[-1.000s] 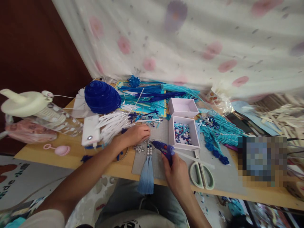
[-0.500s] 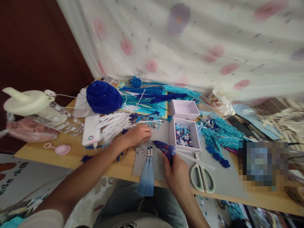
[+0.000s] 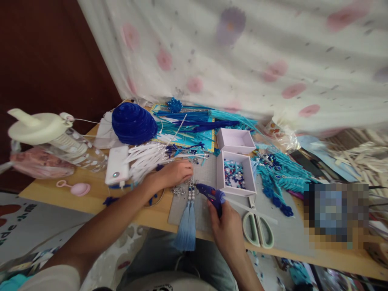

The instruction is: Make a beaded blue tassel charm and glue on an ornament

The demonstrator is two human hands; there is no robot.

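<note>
My right hand (image 3: 226, 222) is wrapped around a blue glue gun (image 3: 212, 193), its nozzle pointing left and a pale glue stick (image 3: 257, 211) trailing from its back. My left hand (image 3: 179, 173) has its fingers pinched together at the top of a tassel ornament (image 3: 191, 193) with pearl beads and silver metal parts. Two light blue tassels (image 3: 185, 230) hang from it past the table's front edge. The nozzle is close to the metal part just below my left fingertips; whether it touches cannot be made out. Beside the ornament lies a cluster of silver pieces (image 3: 178, 190).
Scissors (image 3: 257, 228) lie right of my right hand, below a white box of beads (image 3: 222, 171). A white power bank (image 3: 117, 165), a blue cone-shaped bundle (image 3: 133, 123) and a lidded cup (image 3: 39, 127) stand left. Turquoise pipe-cleaner pieces (image 3: 291, 173) lie right.
The glue gun's nozzle has dropped slightly beside the ornament. My left hand stays almost in place, and the view has shifted a little.
</note>
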